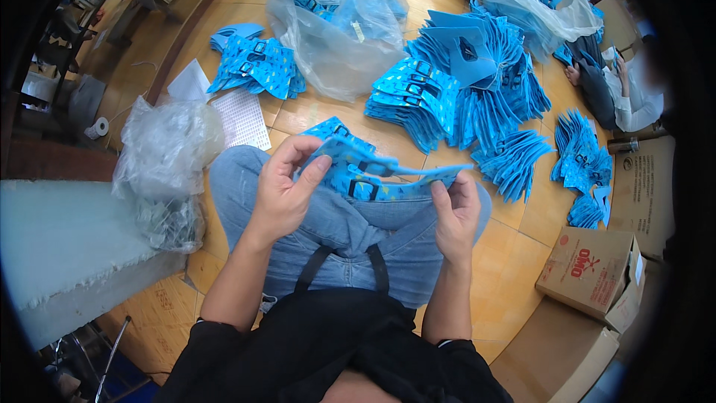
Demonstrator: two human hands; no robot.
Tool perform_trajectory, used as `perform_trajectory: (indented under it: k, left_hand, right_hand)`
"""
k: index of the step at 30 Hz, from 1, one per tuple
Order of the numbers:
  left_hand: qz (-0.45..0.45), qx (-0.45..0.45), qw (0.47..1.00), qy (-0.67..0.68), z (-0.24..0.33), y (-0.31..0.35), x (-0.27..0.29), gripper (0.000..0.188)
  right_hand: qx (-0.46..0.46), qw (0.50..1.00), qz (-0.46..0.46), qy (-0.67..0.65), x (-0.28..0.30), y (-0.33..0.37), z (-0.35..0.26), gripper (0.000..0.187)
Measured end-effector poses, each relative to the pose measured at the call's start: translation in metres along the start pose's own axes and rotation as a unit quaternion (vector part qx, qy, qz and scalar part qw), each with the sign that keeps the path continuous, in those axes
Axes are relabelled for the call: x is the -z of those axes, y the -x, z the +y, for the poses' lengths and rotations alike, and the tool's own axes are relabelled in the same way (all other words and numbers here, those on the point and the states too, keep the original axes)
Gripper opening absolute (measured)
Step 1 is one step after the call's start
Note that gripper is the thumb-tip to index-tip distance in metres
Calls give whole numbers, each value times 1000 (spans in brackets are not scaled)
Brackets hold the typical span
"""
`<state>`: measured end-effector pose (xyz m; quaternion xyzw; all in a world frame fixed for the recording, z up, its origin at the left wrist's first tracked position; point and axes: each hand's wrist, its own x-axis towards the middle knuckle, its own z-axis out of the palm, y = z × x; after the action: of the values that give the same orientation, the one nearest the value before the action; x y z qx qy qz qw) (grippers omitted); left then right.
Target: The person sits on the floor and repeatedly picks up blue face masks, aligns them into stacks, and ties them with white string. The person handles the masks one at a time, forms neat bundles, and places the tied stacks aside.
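Observation:
Above my crossed legs I hold a bendy blue printed piece (395, 189) with a small leaf-like pattern and a black-framed rectangle on it. My left hand (287, 183) pinches its left end between thumb and fingers. At the other end, my right hand (456, 209) grips it the same way, and the piece sags between them. Just beyond it, similar blue pieces (333, 129) lie on the floor, partly hidden by what I hold. What exactly these pieces are I cannot make out.
Fanned stacks of blue pieces (410, 97) spread ahead and right. Clear plastic bags (335, 45) hold more. Crumpled plastic (168, 142) and a printed paper sheet (242, 119) lie left. Cardboard boxes (589, 272) stand right; another person (634, 97) sits at the far right.

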<state>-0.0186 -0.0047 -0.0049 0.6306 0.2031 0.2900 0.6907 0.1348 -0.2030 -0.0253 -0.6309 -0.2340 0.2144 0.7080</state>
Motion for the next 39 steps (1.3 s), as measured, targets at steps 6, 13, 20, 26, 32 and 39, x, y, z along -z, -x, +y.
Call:
perform_trajectory:
  k: [6, 13, 20, 26, 32, 39]
  left_hand:
    - [-24, -57, 995, -73, 1, -2, 3, 15]
    - [17, 45, 993, 106, -6, 5, -9, 23]
    - [107, 128, 960, 227, -6, -4, -30, 24]
    - [53, 155, 958, 235, 2, -15, -21, 27]
    - [35, 166, 965, 199, -16, -45, -30, 39]
    - [-35, 137, 989, 53, -61, -127, -61, 49]
  right_hand:
    - [22, 1000, 7, 19, -1, -1, 4, 17]
    - [-23, 993, -41, -105, -8, 0, -8, 18]
    - [-94, 973, -6, -209, -41, 2, 0, 18]
    - [-157, 953, 76, -249, -16, -12, -2, 19]
    - [-161, 973, 104, -128, 3, -39, -1, 20]
    - [-54, 989, 132, 22, 50, -117, 52, 30]
